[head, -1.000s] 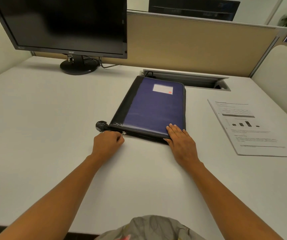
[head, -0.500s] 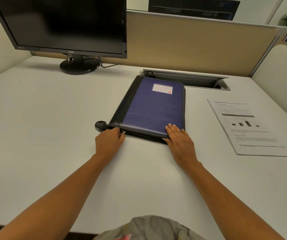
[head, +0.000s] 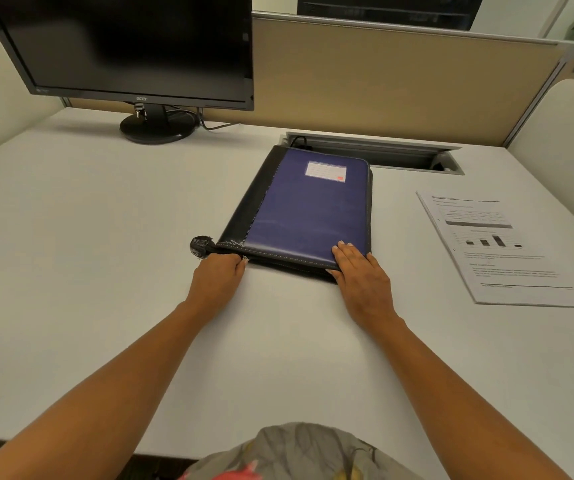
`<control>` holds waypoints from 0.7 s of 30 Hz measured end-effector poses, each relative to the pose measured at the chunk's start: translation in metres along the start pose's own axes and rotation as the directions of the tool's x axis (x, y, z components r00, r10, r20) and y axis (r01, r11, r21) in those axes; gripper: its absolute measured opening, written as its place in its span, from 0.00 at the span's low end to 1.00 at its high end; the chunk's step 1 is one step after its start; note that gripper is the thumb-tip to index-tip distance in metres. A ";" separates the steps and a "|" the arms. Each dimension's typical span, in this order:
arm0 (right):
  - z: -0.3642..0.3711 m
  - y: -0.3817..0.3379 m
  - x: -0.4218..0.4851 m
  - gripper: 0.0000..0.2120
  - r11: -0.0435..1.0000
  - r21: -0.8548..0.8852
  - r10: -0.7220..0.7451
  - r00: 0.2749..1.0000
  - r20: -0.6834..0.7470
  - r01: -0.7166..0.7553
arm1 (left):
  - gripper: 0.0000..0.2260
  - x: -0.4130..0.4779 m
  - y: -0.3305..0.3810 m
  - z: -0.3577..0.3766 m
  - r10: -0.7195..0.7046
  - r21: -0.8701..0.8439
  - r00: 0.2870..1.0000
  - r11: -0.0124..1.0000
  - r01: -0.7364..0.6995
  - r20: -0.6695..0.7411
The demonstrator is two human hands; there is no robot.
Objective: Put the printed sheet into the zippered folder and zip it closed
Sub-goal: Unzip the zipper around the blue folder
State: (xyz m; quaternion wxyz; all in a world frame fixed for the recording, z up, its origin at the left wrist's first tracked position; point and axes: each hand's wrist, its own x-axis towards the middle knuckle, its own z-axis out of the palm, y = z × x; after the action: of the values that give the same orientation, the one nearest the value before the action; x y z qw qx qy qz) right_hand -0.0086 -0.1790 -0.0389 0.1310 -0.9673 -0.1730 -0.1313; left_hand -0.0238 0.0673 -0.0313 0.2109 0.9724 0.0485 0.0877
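Left hand (head: 218, 277) has fingers curled, pinching the zipper pull (head: 245, 260) at the near-left corner of the zippered folder (head: 306, 209). Right hand (head: 361, 271) lies flat with fingers straight, pressing on the folder's near-right corner. The folder lies closed and flat on the counter (head: 105, 271), with the printed sheet (head: 500, 247) on the counter to its right, apart from it, and a monitor (head: 133, 46) at back left.

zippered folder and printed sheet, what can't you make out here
Head view:
- Zipper pull: under curled fingers of the left hand; grip unclear.
- Zippered folder inside: hidden by its closed cover.
- Printed sheet text: too small, blurred.
- Folder label writing: too small.
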 end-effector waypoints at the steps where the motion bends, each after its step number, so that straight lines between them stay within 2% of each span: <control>1: 0.000 0.000 0.000 0.20 1.000 -0.003 0.001 1.000 0.000 -0.001 | 0.16 0.000 0.000 -0.001 0.000 -0.008 1.000 1.000 0.000 0.002; 21: -0.002 0.001 0.000 0.21 1.000 -0.001 0.011 0.999 0.053 -0.011 | 0.16 -0.001 -0.006 -0.006 -0.004 -0.035 1.000 0.999 0.004 0.016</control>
State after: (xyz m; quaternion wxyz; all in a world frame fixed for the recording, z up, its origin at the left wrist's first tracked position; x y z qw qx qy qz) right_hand -0.0084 -0.1805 -0.0374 0.1269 -0.9714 -0.1712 -0.1050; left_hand -0.0265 0.0746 -0.0288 0.2287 0.9690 0.0472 0.0801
